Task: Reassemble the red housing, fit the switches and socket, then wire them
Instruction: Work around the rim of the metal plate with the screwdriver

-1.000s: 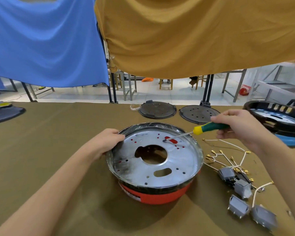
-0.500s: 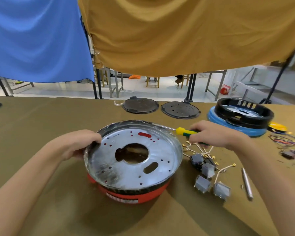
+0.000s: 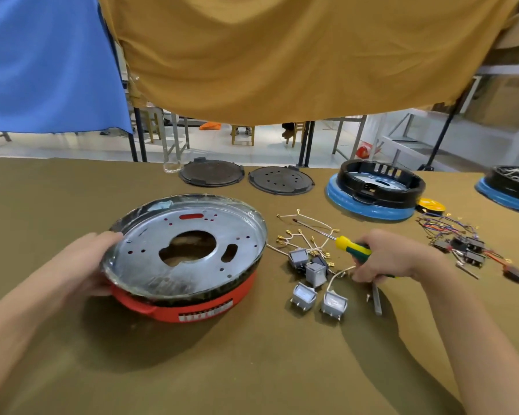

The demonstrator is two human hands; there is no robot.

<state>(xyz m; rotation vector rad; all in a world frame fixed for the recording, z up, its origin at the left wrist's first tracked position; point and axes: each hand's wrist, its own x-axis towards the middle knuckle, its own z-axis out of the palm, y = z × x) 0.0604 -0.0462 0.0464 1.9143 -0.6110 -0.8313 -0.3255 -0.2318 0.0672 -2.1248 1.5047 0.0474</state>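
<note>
Four grey switches (image 3: 309, 275), two black discs (image 3: 246, 177)

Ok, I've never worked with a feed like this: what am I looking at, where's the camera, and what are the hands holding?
There is no machine here: one camera worn on a person's head looks down at their two bare hands over a cloth-covered table. The left hand grips the rim of the red housing, which carries a silver metal plate on top. The right hand holds a yellow and green screwdriver, low over the cloth. Between them lie grey rocker switches and white wires with brass terminals. Farther back sit two black discs and a blue and black housing.
</note>
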